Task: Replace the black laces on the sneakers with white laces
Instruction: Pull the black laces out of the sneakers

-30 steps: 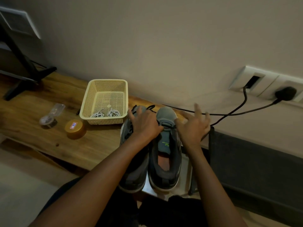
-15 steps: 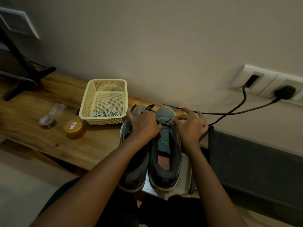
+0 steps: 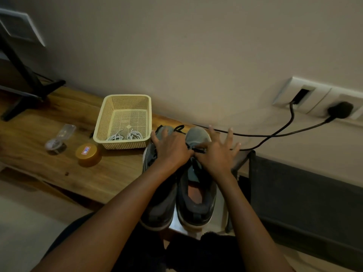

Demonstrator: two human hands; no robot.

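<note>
Two grey sneakers stand side by side, toes to the wall, by the end of the wooden tabletop, and the head view shows both hands on them. The step in hand looks like unthreading. The black lace crosses the right sneaker behind its toe, and the right hand pinches it between thumb and forefinger, its other fingers splayed wide. The left hand lies palm down across the left sneaker, seemingly bracing it. Its thumb side meets the lace, but I cannot tell whether it grips anything. Next, I judge, the lace must be drawn free of each eyelet in turn while one hand steadies the shoe. The white laces lie coiled in the cream basket, just beside the left hand
</note>
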